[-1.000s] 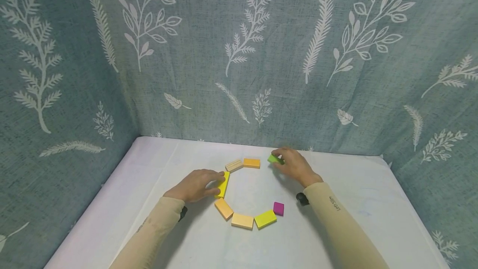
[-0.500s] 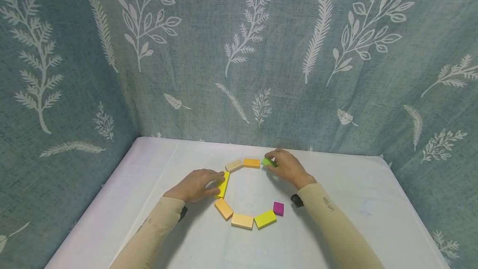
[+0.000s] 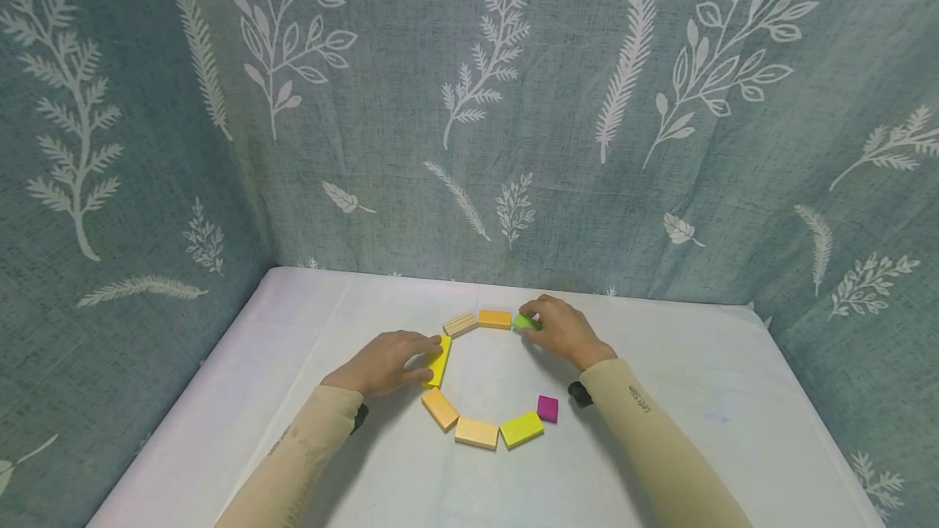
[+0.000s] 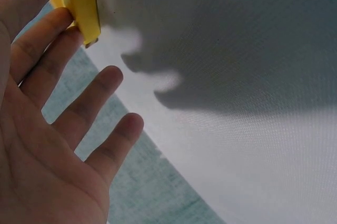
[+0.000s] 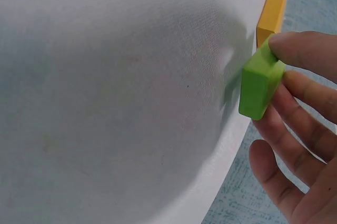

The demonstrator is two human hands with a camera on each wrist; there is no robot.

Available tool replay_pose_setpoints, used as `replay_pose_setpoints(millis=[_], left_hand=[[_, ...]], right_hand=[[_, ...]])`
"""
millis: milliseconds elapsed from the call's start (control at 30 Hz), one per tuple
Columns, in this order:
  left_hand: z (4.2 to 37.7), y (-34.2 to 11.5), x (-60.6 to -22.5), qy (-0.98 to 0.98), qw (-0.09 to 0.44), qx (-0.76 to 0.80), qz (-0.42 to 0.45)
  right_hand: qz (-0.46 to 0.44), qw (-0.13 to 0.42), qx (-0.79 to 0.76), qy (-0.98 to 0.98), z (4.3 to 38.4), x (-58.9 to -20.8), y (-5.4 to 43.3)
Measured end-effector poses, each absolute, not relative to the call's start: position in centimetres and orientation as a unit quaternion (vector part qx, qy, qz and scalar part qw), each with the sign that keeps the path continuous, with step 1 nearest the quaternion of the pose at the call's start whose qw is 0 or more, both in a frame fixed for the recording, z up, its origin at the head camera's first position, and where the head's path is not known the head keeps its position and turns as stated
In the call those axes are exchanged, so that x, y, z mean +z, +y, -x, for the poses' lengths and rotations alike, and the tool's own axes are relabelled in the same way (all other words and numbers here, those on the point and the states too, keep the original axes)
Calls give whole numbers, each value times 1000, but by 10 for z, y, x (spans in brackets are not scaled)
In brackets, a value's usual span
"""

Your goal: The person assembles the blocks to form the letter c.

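Note:
In the head view, several flat blocks lie in a ring on the white cloth. My left hand (image 3: 385, 363) is at the ring's left side, its thumb and fingertips holding the long yellow block (image 3: 438, 363) on the cloth. The left wrist view shows other fingers of that hand spread free beside the yellow block (image 4: 83, 6). At the far right of the ring, my right hand (image 3: 565, 328) pinches a green block (image 5: 256, 88) between thumb and fingers. The green block's far end is close to the orange block (image 3: 495, 319); whether they touch is unclear.
A striped wooden block (image 3: 460, 325) sits left of the orange one. Along the near side are two light-orange blocks, one of them the front block (image 3: 477, 433), a yellow-green block (image 3: 522, 429) and a small purple block (image 3: 547, 408). A leaf-patterned curtain (image 3: 469, 145) rises behind the table.
My right hand has moved left with the green block, bringing it close to the orange block's right end. My left hand has stayed at the yellow block.

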State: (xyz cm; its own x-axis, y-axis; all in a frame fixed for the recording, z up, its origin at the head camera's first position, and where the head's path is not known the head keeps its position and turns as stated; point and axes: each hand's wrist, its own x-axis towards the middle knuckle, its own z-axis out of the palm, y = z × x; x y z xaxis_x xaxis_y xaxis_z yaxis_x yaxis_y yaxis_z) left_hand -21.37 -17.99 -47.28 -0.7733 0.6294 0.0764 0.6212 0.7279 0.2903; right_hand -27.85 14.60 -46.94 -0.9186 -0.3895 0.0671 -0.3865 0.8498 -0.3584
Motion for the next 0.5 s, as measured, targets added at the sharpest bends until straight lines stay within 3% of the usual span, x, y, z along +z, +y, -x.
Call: replay_pose_setpoints(millis=[500], left_hand=[[213,-179,-472,930,15,145,-337]], right_hand=[[191,21,-167,967,283,-475,142]])
